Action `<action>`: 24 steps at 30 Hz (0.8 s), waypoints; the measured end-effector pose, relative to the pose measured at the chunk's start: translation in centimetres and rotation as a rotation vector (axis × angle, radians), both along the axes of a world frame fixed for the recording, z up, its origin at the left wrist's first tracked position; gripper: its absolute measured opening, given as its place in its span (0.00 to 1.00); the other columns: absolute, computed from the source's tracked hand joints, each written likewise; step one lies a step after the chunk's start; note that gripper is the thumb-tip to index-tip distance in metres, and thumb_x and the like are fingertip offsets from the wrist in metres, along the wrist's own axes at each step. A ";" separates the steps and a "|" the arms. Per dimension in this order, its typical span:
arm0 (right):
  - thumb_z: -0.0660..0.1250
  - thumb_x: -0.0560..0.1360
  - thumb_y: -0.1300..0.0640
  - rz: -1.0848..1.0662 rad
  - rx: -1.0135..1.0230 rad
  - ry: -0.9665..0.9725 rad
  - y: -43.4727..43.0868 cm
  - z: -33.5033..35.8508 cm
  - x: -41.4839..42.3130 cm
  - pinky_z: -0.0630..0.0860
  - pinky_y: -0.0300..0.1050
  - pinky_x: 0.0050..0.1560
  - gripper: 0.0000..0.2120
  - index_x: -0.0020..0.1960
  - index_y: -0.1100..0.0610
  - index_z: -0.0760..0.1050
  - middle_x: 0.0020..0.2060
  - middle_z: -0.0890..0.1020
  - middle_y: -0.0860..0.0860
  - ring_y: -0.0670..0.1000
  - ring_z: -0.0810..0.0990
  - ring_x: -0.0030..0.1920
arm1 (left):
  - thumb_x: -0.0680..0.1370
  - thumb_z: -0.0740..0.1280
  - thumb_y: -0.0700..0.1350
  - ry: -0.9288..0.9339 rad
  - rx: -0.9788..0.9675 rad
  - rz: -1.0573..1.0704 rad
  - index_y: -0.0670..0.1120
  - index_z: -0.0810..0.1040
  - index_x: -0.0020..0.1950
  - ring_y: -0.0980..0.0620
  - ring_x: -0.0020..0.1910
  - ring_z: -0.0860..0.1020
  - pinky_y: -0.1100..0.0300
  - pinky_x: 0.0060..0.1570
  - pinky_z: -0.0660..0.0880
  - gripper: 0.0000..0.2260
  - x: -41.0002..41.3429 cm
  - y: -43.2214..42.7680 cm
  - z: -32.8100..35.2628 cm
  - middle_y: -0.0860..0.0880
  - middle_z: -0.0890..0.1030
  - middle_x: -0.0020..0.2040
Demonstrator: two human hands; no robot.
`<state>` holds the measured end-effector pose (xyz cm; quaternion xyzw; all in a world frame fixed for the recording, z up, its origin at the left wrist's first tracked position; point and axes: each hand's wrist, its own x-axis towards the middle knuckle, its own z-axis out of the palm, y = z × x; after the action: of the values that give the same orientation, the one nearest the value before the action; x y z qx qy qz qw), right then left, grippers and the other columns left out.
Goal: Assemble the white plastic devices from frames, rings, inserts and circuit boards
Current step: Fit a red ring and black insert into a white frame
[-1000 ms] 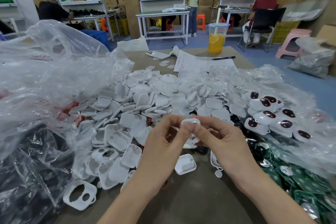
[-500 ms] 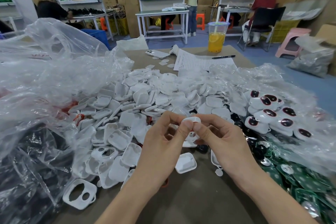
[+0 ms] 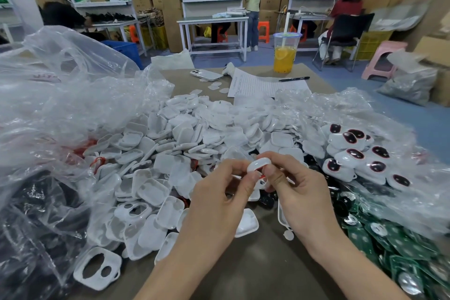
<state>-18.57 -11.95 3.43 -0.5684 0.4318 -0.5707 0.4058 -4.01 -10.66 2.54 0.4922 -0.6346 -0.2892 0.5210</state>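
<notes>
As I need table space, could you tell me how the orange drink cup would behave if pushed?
The cup is tall with a smaller base, so pushed high it would probably tip. Liquid fills over half, so it likely feels heavy.

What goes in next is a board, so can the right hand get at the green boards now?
Probably yes, once freed: the boards appear uncovered just right of the right hand, nothing between. But its fingers pinch the white part with the left hand.

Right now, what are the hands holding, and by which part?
One white plastic part, pinched at its top edge: left hand on the left end, right hand on the right end. Rest hidden.
</notes>
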 end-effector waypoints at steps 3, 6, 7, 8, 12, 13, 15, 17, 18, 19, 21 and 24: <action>0.67 0.75 0.49 0.006 -0.017 0.037 0.0 0.1 0.1 0.76 0.32 0.47 0.10 0.48 0.34 0.82 0.47 0.85 0.40 0.40 0.82 0.46 | 0.75 0.67 0.62 0.017 -0.012 0.007 0.66 0.78 0.51 0.59 0.43 0.84 0.57 0.43 0.80 0.07 0.0 0.0 0.0 0.60 0.85 0.42; 0.68 0.77 0.51 0.027 -0.001 0.067 0.0 0.1 -0.2 0.75 0.31 0.47 0.08 0.50 0.38 0.83 0.46 0.85 0.41 0.41 0.83 0.46 | 0.73 0.67 0.63 0.053 -0.008 0.013 0.64 0.79 0.51 0.58 0.42 0.84 0.49 0.45 0.83 0.09 -0.1 0.0 0.1 0.59 0.85 0.41; 0.68 0.77 0.49 0.048 0.015 0.058 0.0 0.1 -0.4 0.75 0.31 0.46 0.08 0.52 0.40 0.83 0.46 0.85 0.42 0.41 0.83 0.45 | 0.73 0.67 0.63 0.061 -0.008 0.014 0.64 0.79 0.51 0.57 0.42 0.84 0.47 0.45 0.83 0.09 -0.2 0.1 0.2 0.58 0.85 0.41; 0.68 0.76 0.47 0.076 0.034 0.043 -0.1 0.1 -0.5 0.75 0.31 0.46 0.08 0.53 0.41 0.83 0.45 0.86 0.43 0.41 0.83 0.43 | 0.73 0.67 0.63 0.061 -0.009 0.018 0.63 0.80 0.50 0.57 0.41 0.84 0.47 0.45 0.83 0.09 -0.2 0.1 0.2 0.58 0.85 0.41; 0.70 0.71 0.42 0.170 0.089 -0.035 -0.2 0.3 -0.8 0.78 0.36 0.42 0.10 0.51 0.42 0.83 0.42 0.86 0.47 0.44 0.83 0.41 | 0.74 0.69 0.61 0.074 -0.002 -0.017 0.63 0.81 0.49 0.56 0.43 0.85 0.54 0.46 0.83 0.06 -0.2 0.2 0.3 0.57 0.86 0.42; 0.70 0.71 0.43 0.177 0.083 -0.062 -0.3 0.4 -0.8 0.78 0.35 0.42 0.10 0.49 0.43 0.83 0.41 0.86 0.48 0.44 0.84 0.41 | 0.75 0.68 0.61 0.069 -0.007 -0.028 0.64 0.81 0.50 0.57 0.44 0.85 0.59 0.46 0.82 0.06 -0.2 0.3 0.3 0.58 0.86 0.43; 0.71 0.70 0.42 0.144 0.067 -0.107 -0.5 0.4 -0.9 0.78 0.33 0.42 0.10 0.48 0.44 0.83 0.41 0.86 0.48 0.44 0.84 0.41 | 0.77 0.66 0.60 -0.011 -0.033 -0.037 0.64 0.80 0.56 0.61 0.50 0.83 0.70 0.48 0.76 0.09 -0.1 0.3 0.3 0.62 0.85 0.48; 0.71 0.69 0.41 0.059 0.079 -0.169 -1.0 0.3 -1.3 0.79 0.36 0.41 0.11 0.48 0.44 0.83 0.42 0.86 0.48 0.46 0.84 0.42 | 0.78 0.63 0.59 -0.235 -0.081 -0.047 0.61 0.78 0.62 0.64 0.57 0.78 0.71 0.53 0.71 0.14 -0.1 0.4 -0.1 0.65 0.81 0.54; 0.71 0.69 0.41 0.014 0.095 -0.211 -1.2 0.2 -1.6 0.79 0.37 0.40 0.10 0.47 0.44 0.82 0.42 0.86 0.48 0.47 0.83 0.41 | 0.79 0.62 0.57 -0.422 -0.150 -0.037 0.59 0.77 0.64 0.63 0.58 0.76 0.68 0.56 0.70 0.15 -0.2 0.4 -0.4 0.64 0.79 0.56; 0.71 0.69 0.42 -0.024 0.110 -0.254 -1.5 0.2 -1.9 0.79 0.38 0.39 0.10 0.47 0.45 0.83 0.41 0.85 0.48 0.48 0.82 0.39 | 0.80 0.61 0.56 -0.614 -0.235 -0.021 0.56 0.77 0.65 0.59 0.58 0.75 0.63 0.58 0.69 0.15 -0.4 0.4 -0.8 0.63 0.78 0.56; 0.71 0.68 0.44 -0.067 0.136 -0.341 -1.9 0.1 -2.2 0.78 0.39 0.36 0.11 0.47 0.47 0.82 0.40 0.84 0.47 0.47 0.79 0.36 | 0.80 0.62 0.53 -0.843 -0.340 -0.008 0.53 0.80 0.63 0.53 0.56 0.76 0.57 0.58 0.71 0.14 -0.7 0.3 -1.4 0.57 0.80 0.55; 0.71 0.68 0.47 -0.065 0.162 -0.425 -2.1 0.0 -2.3 0.78 0.38 0.34 0.14 0.50 0.52 0.80 0.41 0.85 0.50 0.49 0.82 0.39 | 0.80 0.61 0.53 -0.940 -0.356 0.008 0.52 0.84 0.57 0.49 0.52 0.79 0.55 0.52 0.76 0.14 -1.0 0.1 -1.1 0.54 0.81 0.51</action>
<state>-20.88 -14.07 3.46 -0.3867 0.3994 -0.6538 0.5133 -5.00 -10.57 1.40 0.4752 -0.8382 0.0784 0.2557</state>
